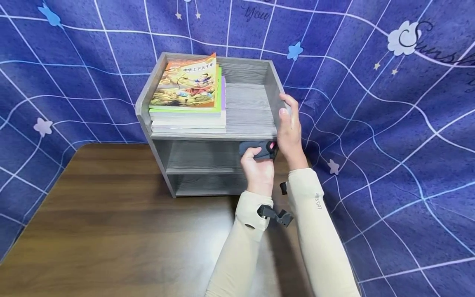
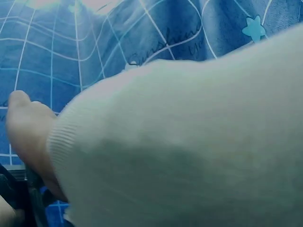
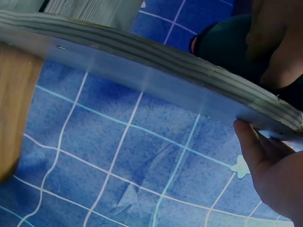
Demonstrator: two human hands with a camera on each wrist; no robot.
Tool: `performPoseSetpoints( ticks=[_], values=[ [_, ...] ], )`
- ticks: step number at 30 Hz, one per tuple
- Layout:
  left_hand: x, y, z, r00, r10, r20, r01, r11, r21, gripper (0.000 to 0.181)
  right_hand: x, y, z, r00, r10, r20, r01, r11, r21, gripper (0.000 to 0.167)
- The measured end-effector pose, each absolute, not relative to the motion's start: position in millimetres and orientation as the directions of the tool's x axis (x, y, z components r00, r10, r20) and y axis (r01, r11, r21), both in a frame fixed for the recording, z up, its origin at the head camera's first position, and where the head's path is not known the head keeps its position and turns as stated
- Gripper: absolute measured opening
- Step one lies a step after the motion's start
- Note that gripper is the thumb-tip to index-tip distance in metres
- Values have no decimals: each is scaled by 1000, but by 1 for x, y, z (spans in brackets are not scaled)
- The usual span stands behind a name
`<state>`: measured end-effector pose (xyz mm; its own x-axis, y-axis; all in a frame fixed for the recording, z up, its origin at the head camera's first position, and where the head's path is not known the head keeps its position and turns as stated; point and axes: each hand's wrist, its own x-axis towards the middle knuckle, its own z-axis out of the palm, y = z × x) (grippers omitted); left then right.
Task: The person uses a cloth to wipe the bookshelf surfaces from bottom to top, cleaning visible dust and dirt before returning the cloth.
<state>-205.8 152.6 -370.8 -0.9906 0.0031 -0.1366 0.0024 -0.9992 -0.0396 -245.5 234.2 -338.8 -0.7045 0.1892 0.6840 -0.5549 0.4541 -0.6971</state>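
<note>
A grey wood-grain shelf unit [image 1: 208, 138] stands in front of me, with a stack of books [image 1: 185, 88] on its top board. My left hand [image 1: 257, 169] holds a dark slate-blue object [image 1: 256, 148] with a small pink spot, just below that board near its right end. The thumb lies on its near face; the other fingers are hidden, and what the object is cannot be told. My right hand [image 1: 290, 132] grips the right side panel [image 1: 276, 93] near its front edge. In the right wrist view, its fingers [image 3: 248, 139] press the panel's outer face.
Brown wooden tabletop [image 1: 111, 231] lies under the unit and stretches to the left and front. Blue curtain [image 1: 389, 144] with white lines and stars hangs close behind and on the right. Cream sleeves [image 1: 311, 214] cover both forearms, with a black wrist mount [image 1: 274, 214].
</note>
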Motion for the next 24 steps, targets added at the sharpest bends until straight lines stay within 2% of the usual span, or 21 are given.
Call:
performPoseSetpoints(
  ticks=[5, 9, 16, 24],
  values=[
    [-208, 140, -371, -988, 44, -150, -26, -993, -119, 49, -245, 235, -341, -700, 193, 687, -553, 462, -693, 49],
    [-213, 120, -369, -986, 10, -168, 18, -986, -163, 43, -246, 234, -341, -693, 198, 693, -553, 471, -687, 50],
    [-222, 72, -369, -957, -154, -245, 181, -979, -93, 43, -246, 233, -339, -696, 198, 690, -548, 475, -689, 51],
    [-230, 13, -367, -950, -215, -225, 240, -967, -90, 44, -245, 234, -339, -703, 225, 675, -528, 472, -706, 50]
  ],
)
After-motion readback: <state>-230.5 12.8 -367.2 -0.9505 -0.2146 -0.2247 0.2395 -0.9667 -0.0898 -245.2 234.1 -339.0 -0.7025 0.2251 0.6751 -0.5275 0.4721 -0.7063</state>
